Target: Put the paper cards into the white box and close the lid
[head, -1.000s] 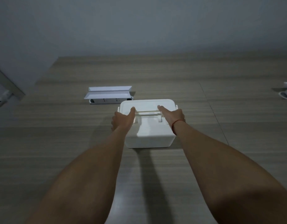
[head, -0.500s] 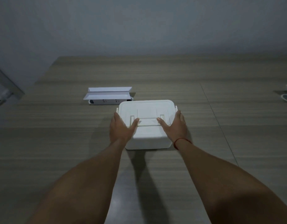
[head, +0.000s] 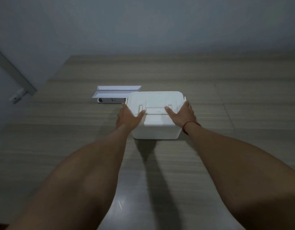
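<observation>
The left hand (head: 126, 116) and right hand (head: 183, 115) – fingers straight – press the 2 sides of the white box (head: 155, 131), thumbs on its closed lid (head: 155, 99), mid-way along the table (head: 243, 105).

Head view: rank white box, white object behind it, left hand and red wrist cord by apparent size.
1. white box.
2. white object and left hand look about alike; the object lies farther off, partly behind the box, so no ranking.
3. red wrist cord.
</observation>
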`<state>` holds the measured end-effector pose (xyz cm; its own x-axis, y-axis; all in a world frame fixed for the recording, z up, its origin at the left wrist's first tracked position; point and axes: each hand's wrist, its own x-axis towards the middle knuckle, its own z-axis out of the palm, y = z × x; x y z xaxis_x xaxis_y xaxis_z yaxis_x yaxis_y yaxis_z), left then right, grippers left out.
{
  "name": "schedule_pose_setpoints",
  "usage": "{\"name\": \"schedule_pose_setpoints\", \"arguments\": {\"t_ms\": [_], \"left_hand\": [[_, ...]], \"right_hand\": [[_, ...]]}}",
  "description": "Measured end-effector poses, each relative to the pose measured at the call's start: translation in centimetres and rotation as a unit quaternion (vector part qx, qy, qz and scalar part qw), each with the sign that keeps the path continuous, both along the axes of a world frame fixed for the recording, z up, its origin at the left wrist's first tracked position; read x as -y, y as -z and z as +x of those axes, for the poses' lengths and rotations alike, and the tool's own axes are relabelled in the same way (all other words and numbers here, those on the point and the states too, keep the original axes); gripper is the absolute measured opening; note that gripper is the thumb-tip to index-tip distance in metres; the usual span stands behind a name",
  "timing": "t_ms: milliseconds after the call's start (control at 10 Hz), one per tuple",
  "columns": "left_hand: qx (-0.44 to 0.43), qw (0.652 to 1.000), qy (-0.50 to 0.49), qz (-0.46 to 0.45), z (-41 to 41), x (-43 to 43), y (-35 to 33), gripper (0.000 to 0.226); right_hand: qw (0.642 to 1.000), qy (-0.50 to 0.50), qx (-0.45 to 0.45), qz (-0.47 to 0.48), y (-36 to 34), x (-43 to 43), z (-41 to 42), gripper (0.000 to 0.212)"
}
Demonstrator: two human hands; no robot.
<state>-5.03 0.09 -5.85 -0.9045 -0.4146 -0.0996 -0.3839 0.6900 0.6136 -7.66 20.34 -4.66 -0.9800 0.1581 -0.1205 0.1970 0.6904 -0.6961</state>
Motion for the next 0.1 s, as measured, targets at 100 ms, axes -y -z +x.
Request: {"name": "schedule_pose_setpoints", "arguments": {"t_ms": [100], "left_hand": [[-0.009, 1.0, 0.015, -0.005, 1.91, 0.38, -0.53, 0.088]], "right_hand": [[1.0, -0.018, 0.005, 0.01, -1.06, 0.27, 1.43, 0.092]]}}
